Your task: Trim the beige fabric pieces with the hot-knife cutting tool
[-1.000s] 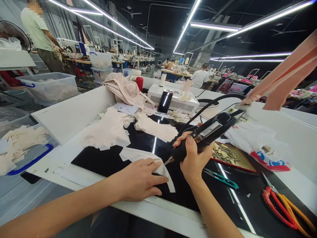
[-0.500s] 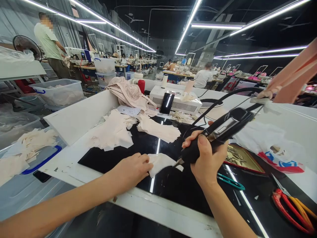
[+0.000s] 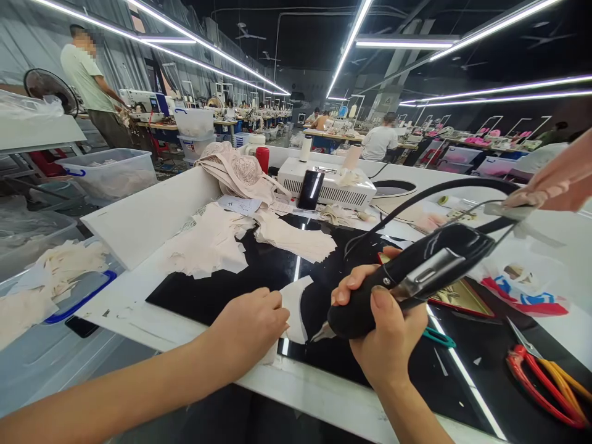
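My left hand [image 3: 253,327] pinches a small off-white fabric piece [image 3: 296,308] over the glossy black board [image 3: 324,290]; part of the fabric hangs below the fingers. My right hand [image 3: 386,324] is wrapped round a thick black corded handheld tool [image 3: 430,265], which looks like a hot knife or ultrasonic cutter. Its pointed metal tip is close to the fabric's curved right edge; whether they touch I cannot tell. Beyond the hands lie a pile of pale fabric pieces [image 3: 208,240] and a neater fabric stack [image 3: 296,236].
At right are red-handled scissors [image 3: 525,370], teal thread snips [image 3: 438,337], a red-rimmed tray [image 3: 467,296] and a plastic bag [image 3: 522,290]. A phone [image 3: 311,189] leans on a white vented box [image 3: 351,194]. A lace-trimmed garment [image 3: 235,169] lies back left. Another person [image 3: 86,80] stands far left.
The fabric piece has turned more upright and come nearer the board's front edge with my left hand. The tool has moved down, its tip now lower along the fabric.
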Tool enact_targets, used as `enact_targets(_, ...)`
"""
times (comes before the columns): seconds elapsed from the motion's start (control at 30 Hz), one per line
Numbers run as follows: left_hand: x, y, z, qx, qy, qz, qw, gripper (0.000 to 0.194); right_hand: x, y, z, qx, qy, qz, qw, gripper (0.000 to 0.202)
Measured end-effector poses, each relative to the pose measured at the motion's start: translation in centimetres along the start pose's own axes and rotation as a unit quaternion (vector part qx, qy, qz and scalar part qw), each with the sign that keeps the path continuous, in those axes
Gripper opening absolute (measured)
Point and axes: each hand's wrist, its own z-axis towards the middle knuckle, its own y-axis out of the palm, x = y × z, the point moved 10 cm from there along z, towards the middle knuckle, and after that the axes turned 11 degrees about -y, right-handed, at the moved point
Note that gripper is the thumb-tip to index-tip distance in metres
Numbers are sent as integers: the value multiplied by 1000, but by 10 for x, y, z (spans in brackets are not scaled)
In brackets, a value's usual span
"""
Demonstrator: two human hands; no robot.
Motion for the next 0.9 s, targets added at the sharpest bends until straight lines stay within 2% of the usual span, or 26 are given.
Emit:
enact_targets(0.1, 3, -4, -4, 73, 102, -55, 991, 15, 0, 5, -3, -5, -6, 9, 1000, 41)
enact_targets(0.17, 0, -2, -5, 91, 129, -84, 984, 15, 0, 7, -6, -9, -14, 8, 1000, 39)
enact_targets(0.3, -9, 4, -6, 95, 123, -100, 983, 15, 3, 8, -8, -8, -17, 4, 1000, 41)
enact_targets(0.7, -15, 12, -11, 76, 120, -126, 982, 14, 6, 11, -9, -27, -28, -17, 999, 37)
enact_targets(0.9, -37, 8, -21, 59, 70, -105, 990, 7, 8, 10, -4, -28, -27, -27, 999, 45)
